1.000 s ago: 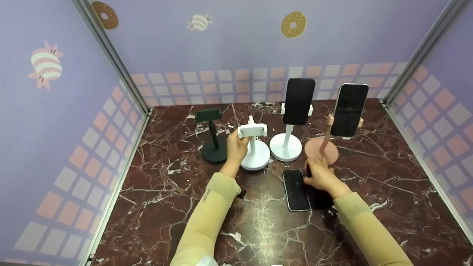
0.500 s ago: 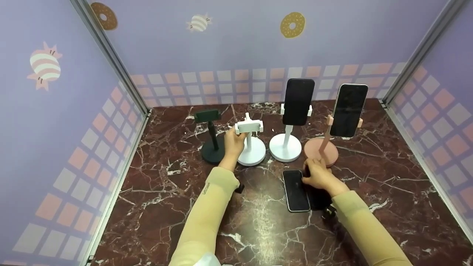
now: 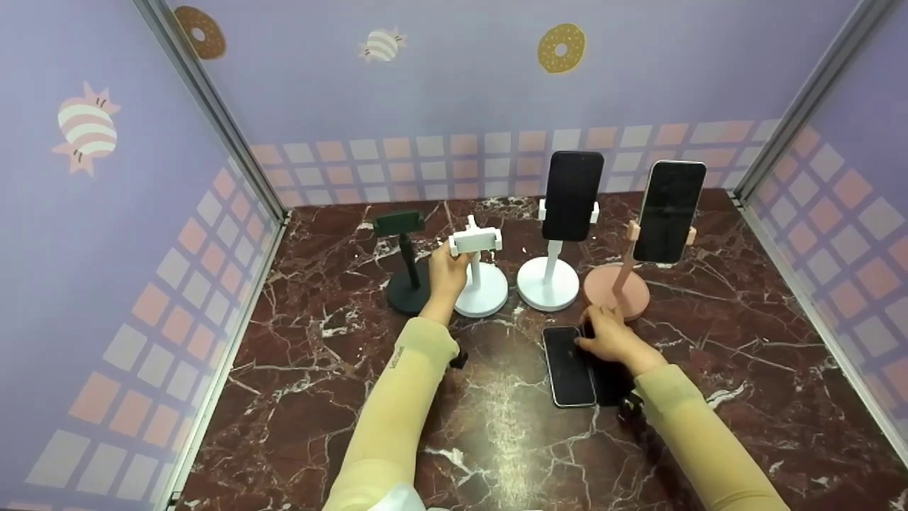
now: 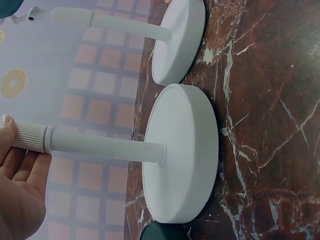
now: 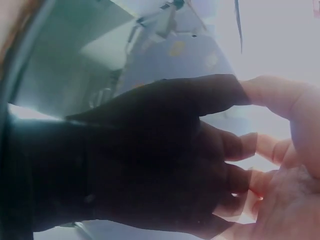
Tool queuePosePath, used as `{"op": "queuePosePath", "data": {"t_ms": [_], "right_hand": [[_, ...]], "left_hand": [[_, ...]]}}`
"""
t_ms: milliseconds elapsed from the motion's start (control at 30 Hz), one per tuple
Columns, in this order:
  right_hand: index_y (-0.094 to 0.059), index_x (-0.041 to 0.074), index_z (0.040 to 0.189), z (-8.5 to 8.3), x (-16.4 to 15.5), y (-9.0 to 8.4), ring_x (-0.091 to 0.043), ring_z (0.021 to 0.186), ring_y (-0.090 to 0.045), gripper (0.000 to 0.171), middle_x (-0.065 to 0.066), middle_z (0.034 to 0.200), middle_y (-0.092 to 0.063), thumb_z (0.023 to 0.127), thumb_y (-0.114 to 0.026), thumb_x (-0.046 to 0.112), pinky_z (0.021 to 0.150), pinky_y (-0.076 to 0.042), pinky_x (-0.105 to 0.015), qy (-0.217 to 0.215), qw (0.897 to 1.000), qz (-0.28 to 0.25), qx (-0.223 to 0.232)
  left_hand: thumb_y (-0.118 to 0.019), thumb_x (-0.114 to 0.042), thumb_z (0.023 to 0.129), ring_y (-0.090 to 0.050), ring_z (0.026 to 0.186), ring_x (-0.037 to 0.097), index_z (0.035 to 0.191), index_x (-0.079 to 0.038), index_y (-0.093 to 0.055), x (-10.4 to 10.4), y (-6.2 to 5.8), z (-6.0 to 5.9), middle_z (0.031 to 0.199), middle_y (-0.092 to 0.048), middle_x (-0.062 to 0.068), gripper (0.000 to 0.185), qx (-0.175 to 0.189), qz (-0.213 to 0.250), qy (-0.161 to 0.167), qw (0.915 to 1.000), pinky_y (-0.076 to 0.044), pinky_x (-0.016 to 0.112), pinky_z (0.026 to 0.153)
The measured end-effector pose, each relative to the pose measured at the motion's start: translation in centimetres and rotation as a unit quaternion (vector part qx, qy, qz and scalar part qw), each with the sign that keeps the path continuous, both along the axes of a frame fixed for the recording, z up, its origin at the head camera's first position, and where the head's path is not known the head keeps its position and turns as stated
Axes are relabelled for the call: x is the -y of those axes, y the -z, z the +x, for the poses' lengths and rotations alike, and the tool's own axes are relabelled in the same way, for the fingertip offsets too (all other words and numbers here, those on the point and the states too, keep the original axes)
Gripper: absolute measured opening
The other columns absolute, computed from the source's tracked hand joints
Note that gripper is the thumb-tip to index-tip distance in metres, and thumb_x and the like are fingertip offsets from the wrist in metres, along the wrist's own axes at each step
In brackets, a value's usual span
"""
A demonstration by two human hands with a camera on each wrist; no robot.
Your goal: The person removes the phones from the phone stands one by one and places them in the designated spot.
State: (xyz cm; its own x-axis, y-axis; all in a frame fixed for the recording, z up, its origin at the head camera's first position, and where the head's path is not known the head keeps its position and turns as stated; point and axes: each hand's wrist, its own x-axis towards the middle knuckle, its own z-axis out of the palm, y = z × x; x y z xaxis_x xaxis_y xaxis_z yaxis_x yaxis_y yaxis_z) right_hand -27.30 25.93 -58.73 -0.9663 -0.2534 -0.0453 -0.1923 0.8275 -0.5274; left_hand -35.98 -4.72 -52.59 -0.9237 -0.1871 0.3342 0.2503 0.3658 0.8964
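My left hand [image 3: 447, 280] grips a white phone stand [image 3: 486, 294] at the ribbed collar [image 4: 32, 136] high on its post. The stand's round base [image 4: 182, 165] is upright on the table, and its clamp [image 3: 475, 241] carries no phone. My right hand [image 3: 611, 337] bends over a dark phone [image 3: 610, 383] lying flat. In the right wrist view, its fingertips [image 5: 255, 145] meet their own reflection on the glossy screen. The thumb overlaps the upper right edge of a second phone [image 3: 569, 369], silver-rimmed, lying alongside.
A dark green phone stand [image 3: 411, 287] is left of the left hand. To the right, another white stand [image 3: 548, 284] carries a black phone [image 3: 573, 195], and a pink stand [image 3: 617, 291] carries a silver-edged phone [image 3: 670, 213]. Patterned walls enclose the marbled table [image 3: 305, 397].
My left hand has shifted the white phone stand left and slightly back. My right hand has slid slightly left over the dark phone.
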Motion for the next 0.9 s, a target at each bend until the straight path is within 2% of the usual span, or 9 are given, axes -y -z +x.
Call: {"op": "queuePosePath", "data": {"t_ms": [167,467,700,900], "right_hand": [[-0.057,-0.001,0.108,-0.09,0.03,0.12,-0.050,0.115,-0.046,0.030,-0.028,0.112,-0.057,0.089,-0.074,0.015,0.097,-0.045,-0.068,-0.003,1.000,0.003,0.001],[-0.059,0.000,0.112,-0.02,-0.04,0.19,-0.052,0.119,-0.043,0.030,-0.029,0.115,-0.054,0.093,-0.073,0.017,0.094,-0.046,-0.072,0.002,1.000,0.010,0.011],[-0.059,0.000,0.114,0.21,-0.06,0.23,-0.051,0.116,-0.043,0.030,-0.028,0.113,-0.051,0.094,-0.072,0.018,0.089,-0.047,-0.071,0.008,1.000,0.012,0.012],[-0.059,-0.001,0.113,0.35,0.10,0.43,-0.050,0.117,-0.041,0.030,-0.026,0.111,-0.050,0.094,-0.073,0.017,0.091,-0.046,-0.070,0.014,1.000,0.003,0.011]], "left_hand": [[-0.077,-0.006,0.086,-0.073,0.105,0.038,0.109,0.007,-0.074,0.00,-0.01,-0.08,0.108,-0.076,0.024,0.026,-0.005,0.006,0.006,0.9999,-0.058,0.048,0.094],[-0.078,-0.006,0.086,-0.074,0.104,0.036,0.109,0.005,-0.075,-0.25,0.00,-0.01,0.107,-0.077,0.023,0.025,-0.010,-0.004,0.002,0.9999,-0.059,0.046,0.092],[-0.079,-0.008,0.086,-0.075,0.098,0.033,0.107,0.003,-0.075,-0.45,-0.12,-0.05,0.106,-0.078,0.020,0.024,-0.019,-0.031,0.000,0.9993,-0.059,0.046,0.087],[-0.079,-0.009,0.086,-0.074,0.099,0.035,0.105,0.004,-0.075,-0.42,-0.01,-0.09,0.105,-0.078,0.020,0.023,-0.023,-0.042,-0.004,0.9988,-0.058,0.048,0.089]]}}
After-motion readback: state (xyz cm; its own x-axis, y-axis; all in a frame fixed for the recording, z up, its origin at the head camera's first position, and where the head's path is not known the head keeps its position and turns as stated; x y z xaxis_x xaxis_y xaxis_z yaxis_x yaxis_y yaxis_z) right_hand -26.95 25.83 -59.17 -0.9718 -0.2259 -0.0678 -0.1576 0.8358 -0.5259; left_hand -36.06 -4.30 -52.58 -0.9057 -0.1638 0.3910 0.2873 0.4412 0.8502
